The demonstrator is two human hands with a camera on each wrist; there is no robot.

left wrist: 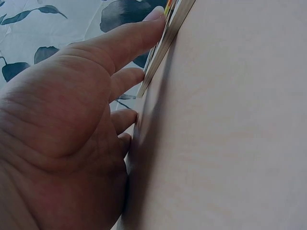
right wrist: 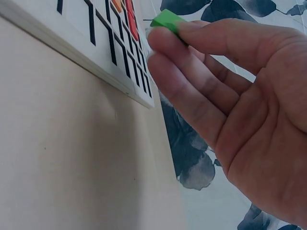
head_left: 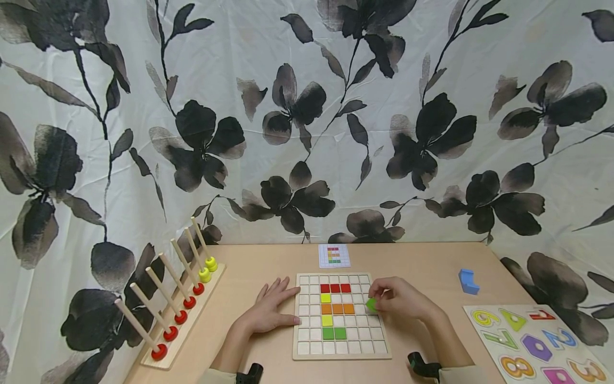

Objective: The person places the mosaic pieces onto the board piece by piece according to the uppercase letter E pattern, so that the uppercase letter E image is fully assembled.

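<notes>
A white grid board (head_left: 361, 348) lies on the table, bearing red tiles (head_left: 334, 288), yellow tiles (head_left: 327, 320), orange tiles (head_left: 338, 309) and two green tiles (head_left: 334, 334). My left hand (head_left: 269, 309) rests at its left edge with fingers spread; thumb and fingertips touch the rim in the left wrist view. Over the board's right side, my right hand (head_left: 403, 300) pinches a loose green tile (right wrist: 165, 20) between thumb and fingertips. In the right wrist view this tile is held apart from the board. Behind the board lies a small pattern card (head_left: 341, 256).
To the left stands a wooden peg rack (head_left: 165, 365) with red and yellow rings. A blue block (head_left: 468, 281) sits at the back right, behind a number and shape puzzle sheet (head_left: 510, 362). A floral cloth (head_left: 307, 160) hangs beyond the table.
</notes>
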